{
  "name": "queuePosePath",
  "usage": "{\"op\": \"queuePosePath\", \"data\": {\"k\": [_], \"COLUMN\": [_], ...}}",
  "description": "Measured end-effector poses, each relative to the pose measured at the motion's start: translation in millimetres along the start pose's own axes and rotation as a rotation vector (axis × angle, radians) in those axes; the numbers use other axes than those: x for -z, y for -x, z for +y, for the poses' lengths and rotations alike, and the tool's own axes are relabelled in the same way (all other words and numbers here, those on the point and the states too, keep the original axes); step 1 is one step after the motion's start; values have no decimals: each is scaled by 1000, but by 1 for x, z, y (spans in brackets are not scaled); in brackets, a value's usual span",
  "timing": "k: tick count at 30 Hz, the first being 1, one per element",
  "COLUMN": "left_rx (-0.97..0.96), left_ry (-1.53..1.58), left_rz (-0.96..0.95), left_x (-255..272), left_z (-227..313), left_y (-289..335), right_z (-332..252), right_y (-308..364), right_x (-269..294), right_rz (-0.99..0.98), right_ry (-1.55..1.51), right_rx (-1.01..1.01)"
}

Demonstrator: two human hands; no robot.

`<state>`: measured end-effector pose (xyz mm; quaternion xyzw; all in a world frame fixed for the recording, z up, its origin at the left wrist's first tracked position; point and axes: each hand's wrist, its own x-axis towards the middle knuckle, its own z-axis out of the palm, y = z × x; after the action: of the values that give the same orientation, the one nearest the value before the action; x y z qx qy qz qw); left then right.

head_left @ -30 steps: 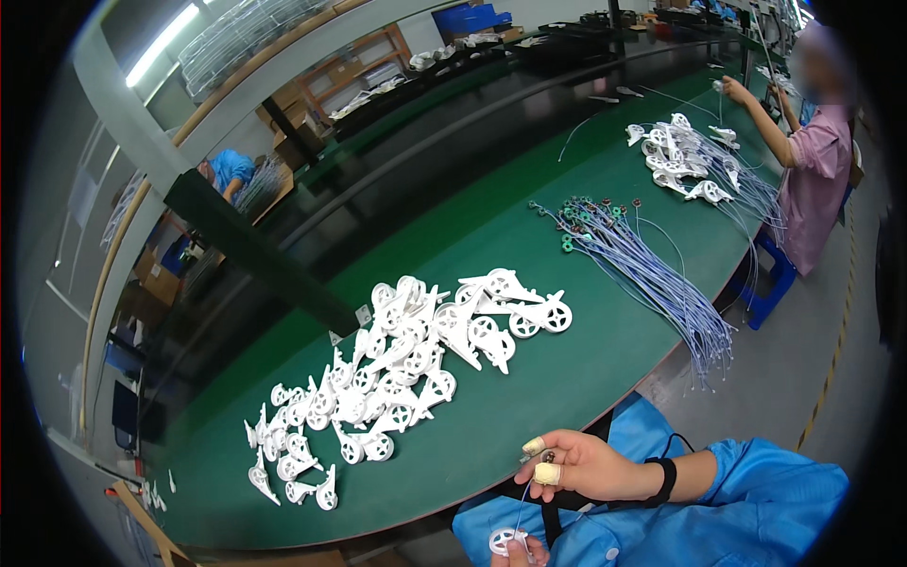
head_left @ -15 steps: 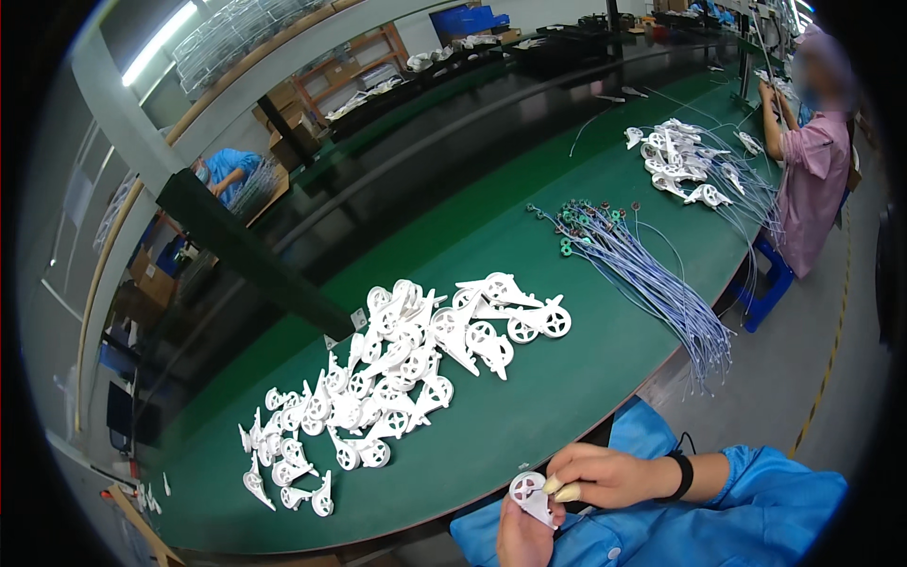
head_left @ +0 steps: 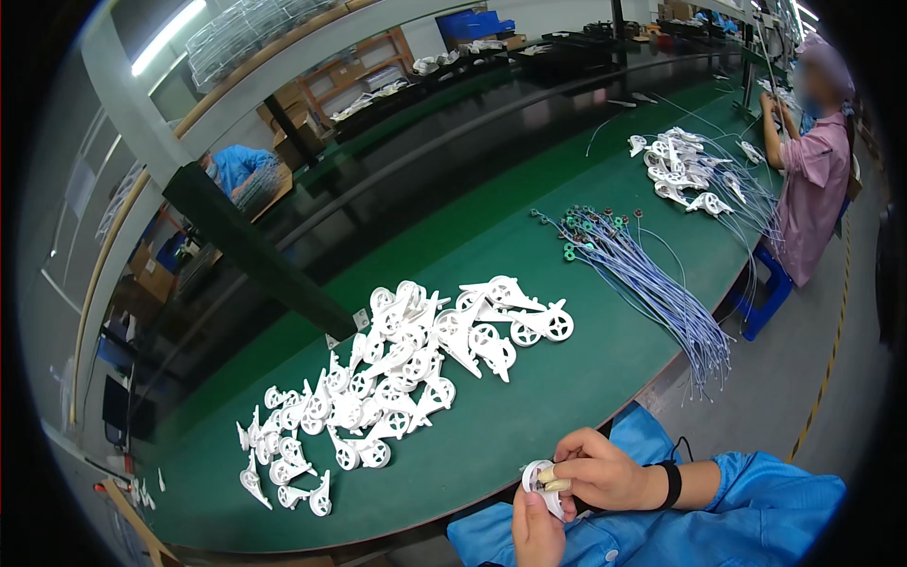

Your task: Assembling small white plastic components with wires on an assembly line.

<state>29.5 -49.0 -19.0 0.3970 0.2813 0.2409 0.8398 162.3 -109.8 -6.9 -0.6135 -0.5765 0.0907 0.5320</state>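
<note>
Near the table's front edge my left hand (head_left: pixel 537 537) is closed around a white plastic part (head_left: pixel 531 471) with a round, wheel-like end. My right hand (head_left: pixel 607 472) reaches over it, fingers bent and closed together, with cream finger covers on the fingertips. Those fingertips press at the round end of the part; whatever they pinch is too small to make out. A black band (head_left: pixel 673 484) circles my right wrist. Left of my hands, a loose heap of similar white plastic parts (head_left: pixel 387 392) lies on the green table (head_left: pixel 529 416).
A bundle of pale blue cables (head_left: pixel 652 293) with green and dark ends lies on the right and hangs over the edge. Beyond it are more white parts (head_left: pixel 680 170) with cables. A person in pink (head_left: pixel 817 189) works at the far right. A dark post (head_left: pixel 255 255) rises at the left.
The white part has turned and tipped in my left hand, which has shifted slightly right. My right fingers have moved in over its round end.
</note>
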Motion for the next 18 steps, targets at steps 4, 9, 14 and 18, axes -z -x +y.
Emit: {"op": "queuePosePath", "data": {"k": [4, 9, 14, 18], "left_rx": [2, 45, 115, -205], "left_ry": [-74, 105, -13, -384], "left_rz": [-17, -116, 68, 201], "left_x": [-6, 23, 17, -5], "left_z": [11, -8, -18, -15], "left_y": [-1, -1, 3, 2], "right_z": [-3, -6, -3, -5], "right_y": [-6, -10, -12, -13], "right_x": [7, 6, 1, -4], "right_rz": [-117, -149, -125, -61], "right_ry": [72, 53, 43, 26], "right_rx": [2, 36, 61, 52]}}
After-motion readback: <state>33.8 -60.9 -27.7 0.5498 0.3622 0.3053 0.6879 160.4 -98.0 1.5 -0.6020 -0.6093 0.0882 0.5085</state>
